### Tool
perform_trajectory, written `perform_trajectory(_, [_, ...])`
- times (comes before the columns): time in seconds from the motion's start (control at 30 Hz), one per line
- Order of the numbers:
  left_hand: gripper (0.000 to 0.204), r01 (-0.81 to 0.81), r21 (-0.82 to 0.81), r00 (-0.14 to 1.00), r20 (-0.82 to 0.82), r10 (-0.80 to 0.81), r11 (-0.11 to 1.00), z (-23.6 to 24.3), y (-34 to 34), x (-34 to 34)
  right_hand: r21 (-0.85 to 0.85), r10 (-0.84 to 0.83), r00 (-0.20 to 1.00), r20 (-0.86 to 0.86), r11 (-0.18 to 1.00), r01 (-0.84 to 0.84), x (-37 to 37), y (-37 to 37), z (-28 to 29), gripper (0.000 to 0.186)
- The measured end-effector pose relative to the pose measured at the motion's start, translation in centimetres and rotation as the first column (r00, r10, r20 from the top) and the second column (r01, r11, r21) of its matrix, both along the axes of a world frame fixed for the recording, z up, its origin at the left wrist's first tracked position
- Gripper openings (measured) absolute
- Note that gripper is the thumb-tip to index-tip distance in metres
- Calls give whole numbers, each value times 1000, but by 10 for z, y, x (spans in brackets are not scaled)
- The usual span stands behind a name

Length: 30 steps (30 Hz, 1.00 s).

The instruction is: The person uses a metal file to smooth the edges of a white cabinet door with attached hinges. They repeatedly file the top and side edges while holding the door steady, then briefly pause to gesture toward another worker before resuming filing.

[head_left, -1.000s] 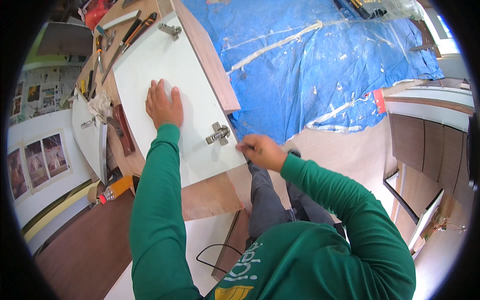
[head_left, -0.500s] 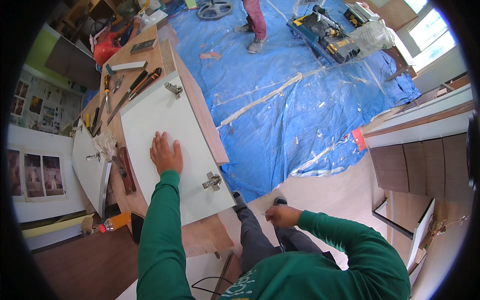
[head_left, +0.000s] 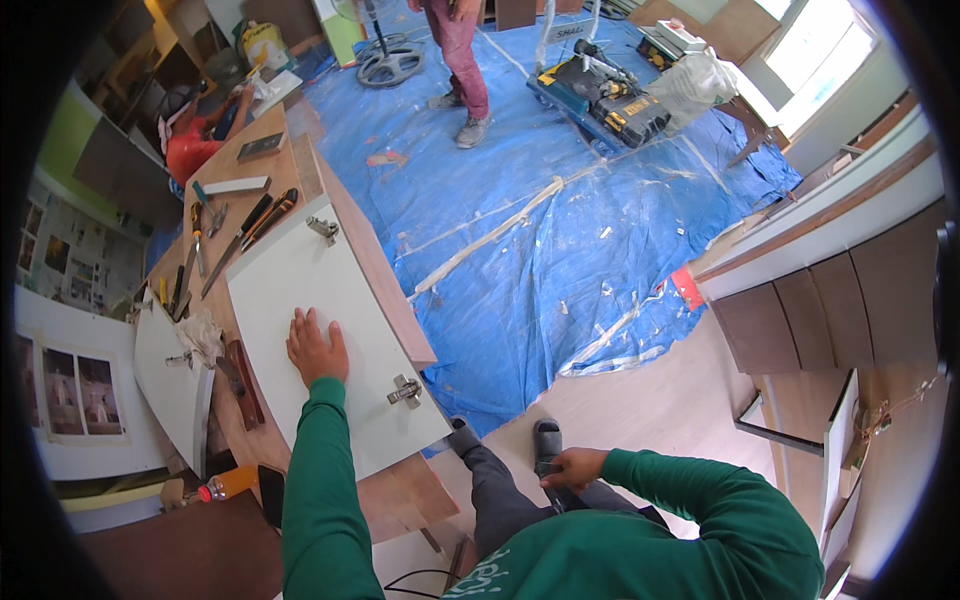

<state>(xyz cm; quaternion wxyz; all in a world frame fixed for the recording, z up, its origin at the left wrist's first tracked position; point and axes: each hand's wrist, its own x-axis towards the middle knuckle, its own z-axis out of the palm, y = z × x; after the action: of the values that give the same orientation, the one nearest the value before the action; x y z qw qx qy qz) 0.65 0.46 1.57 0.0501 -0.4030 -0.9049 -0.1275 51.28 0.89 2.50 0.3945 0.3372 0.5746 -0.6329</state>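
My left hand (head_left: pixel 318 348) lies with its fingers apart on a white cabinet panel (head_left: pixel 340 430) on the wooden worktop. The panel carries a metal hinge (head_left: pixel 404 391) near its lower right and another (head_left: pixel 323 229) at its top. My right hand (head_left: pixel 567 468) is off the panel, low over my legs, fingers closed around something I cannot make out. Left of the panel are a second white panel (head_left: pixel 160 365), a crumpled cloth (head_left: pixel 205 335), knives and hand tools (head_left: pixel 262 218), and an orange bottle (head_left: pixel 228 483).
A blue tarp (head_left: pixel 510 260) covers much of the floor. A person in maroon trousers (head_left: pixel 462 70) stands on it beside a trolley (head_left: pixel 590 95) with tool cases. Another person in red (head_left: pixel 190 150) is at the far left. Brown boards (head_left: pixel 800 310) lean along the right side.
My view has tilted up toward the room. My right hand has left the panel's right edge and moved down over my legs. My left hand still rests on the panel.
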Motion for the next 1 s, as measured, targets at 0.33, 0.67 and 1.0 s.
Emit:
perform_trajectory(0.33, [64, 20, 253, 998, 46, -33, 967, -11, -5, -6, 125, -116, 993, -33, 985, 119, 23, -20, 0, 32])
perform_trajectory(0.67, [60, 31, 583, 973, 170, -159, 812, 25, -25, 40, 173, -303, 939, -160, 928, 329, 28, -3, 50, 28])
perform_trajectory(1.0, [32, 424, 570, 272, 662, -699, 704, 119, -108, 318, 0, -321, 829, -459, 932, 361, -5, 28, 136, 18])
